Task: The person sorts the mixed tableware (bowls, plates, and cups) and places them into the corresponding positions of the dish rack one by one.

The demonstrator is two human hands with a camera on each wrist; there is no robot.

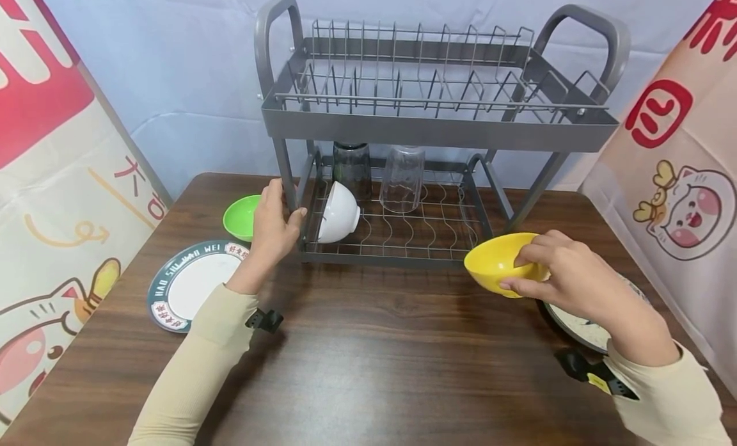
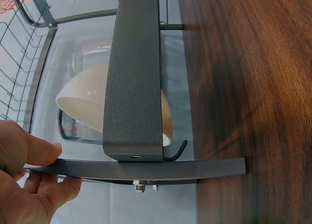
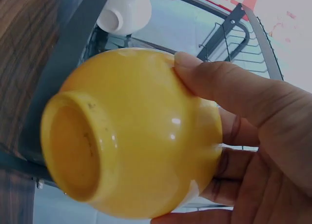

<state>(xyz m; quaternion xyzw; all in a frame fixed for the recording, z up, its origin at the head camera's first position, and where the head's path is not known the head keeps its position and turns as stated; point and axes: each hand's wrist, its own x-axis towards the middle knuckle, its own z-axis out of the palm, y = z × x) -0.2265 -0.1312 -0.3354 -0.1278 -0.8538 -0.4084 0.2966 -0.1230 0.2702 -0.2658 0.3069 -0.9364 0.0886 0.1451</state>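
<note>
1. Table (image 1: 368,369): dark brown wood-grain top; a pale blue cloth backdrop (image 1: 173,68) behind its back edge.
2. Printed panels, two: left panel (image 1: 52,196) and right panel (image 1: 679,177), red lettering and cartoon cat faces, along the table's side edges.
3. Dish rack (image 1: 437,129): grey metal, two tiers, toward the table's back edge; upper tier of upright wire dividers, overhanging the lower and hiding part of the glasses.
4. White bowl (image 1: 340,217): on its side, lower tier, left end, behind the left front post.
5. Smoky glass (image 1: 352,171) and clear glass (image 1: 402,180): side by side, lower tier, behind the white bowl.
6. Green bowl (image 1: 238,219): left of the rack, partly behind the left hand (image 1: 273,222).
7. Teal-rimmed plate (image 1: 198,283): near the table's left edge, partly covered by the left forearm.
8. Dark-rimmed plate (image 1: 584,324): toward the right edge, mostly under the right hand (image 1: 576,276) and forearm.
9. Yellow bowl (image 1: 495,263): tilted, raised before the rack's right front corner; right thumb on its outer wall, fingers bent over the rim, gripping it.
10. Left hand: thumb and fingers nearly closed, pinching the rack's left side frame.
</note>
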